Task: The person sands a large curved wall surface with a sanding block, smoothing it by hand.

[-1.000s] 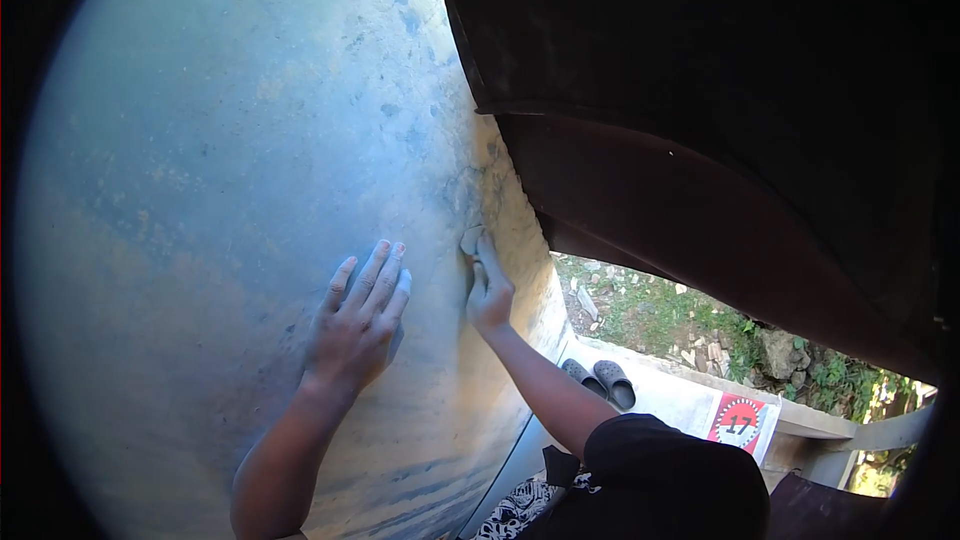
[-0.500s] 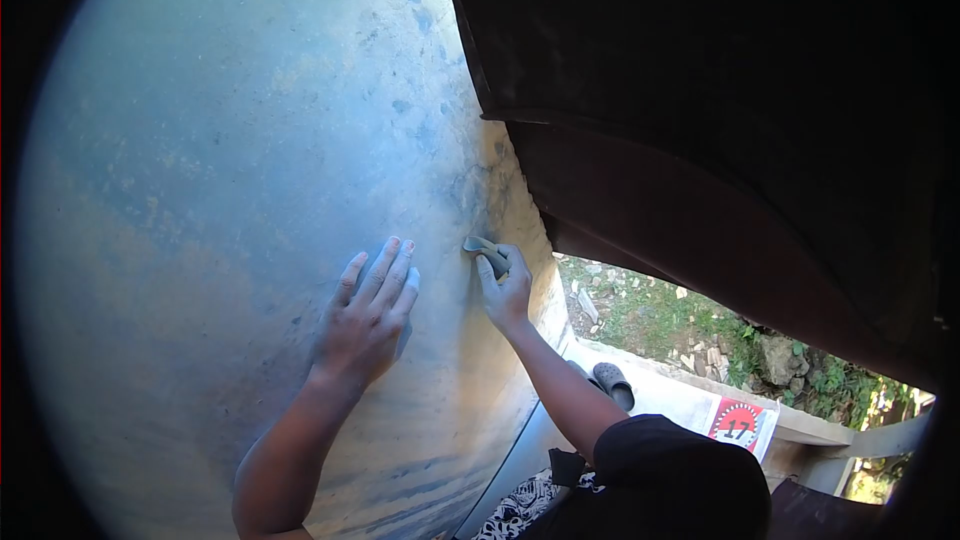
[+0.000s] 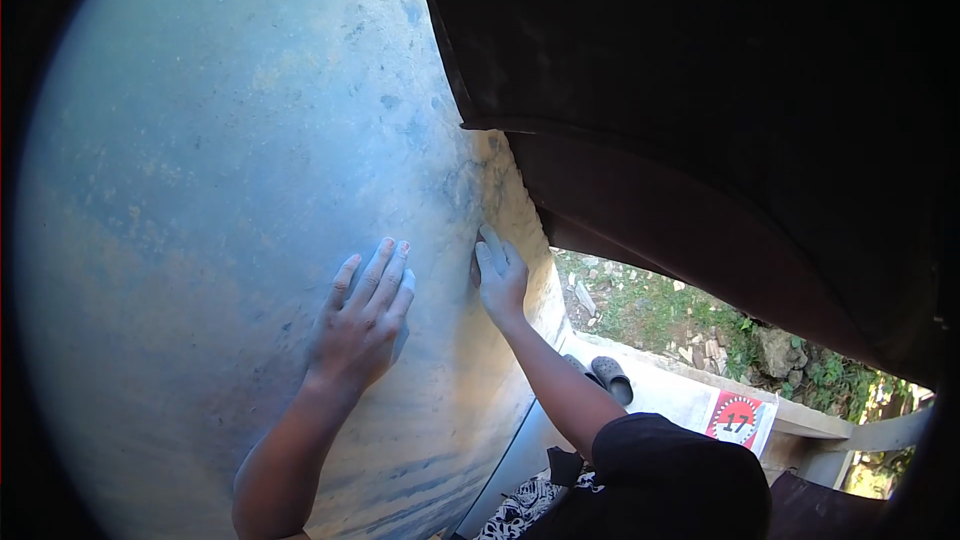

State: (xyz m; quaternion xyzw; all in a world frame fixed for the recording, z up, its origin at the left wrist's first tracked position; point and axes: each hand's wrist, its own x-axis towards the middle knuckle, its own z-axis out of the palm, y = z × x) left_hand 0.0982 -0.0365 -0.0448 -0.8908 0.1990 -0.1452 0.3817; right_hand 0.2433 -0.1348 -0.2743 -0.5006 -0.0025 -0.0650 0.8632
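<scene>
A large, dusty, pale blue-grey wall fills the left and middle of the view. My left hand lies against it with fingers spread and holds nothing; pale dust coats the fingertips. To its right, close to the wall's rough right edge, my right hand presses on the surface. A small folded pad is under its fingers, mostly hidden, with only a dark edge showing.
Dark cloth hangs across the upper right. Beyond the wall edge lie grass and stones. Lower right, a white ledge bears grey clogs and a red-and-white sign marked 17.
My right hand has turned, its fingers now flatter over the pad, which showed clearly before. My left hand has barely moved. The view has shifted slightly.
</scene>
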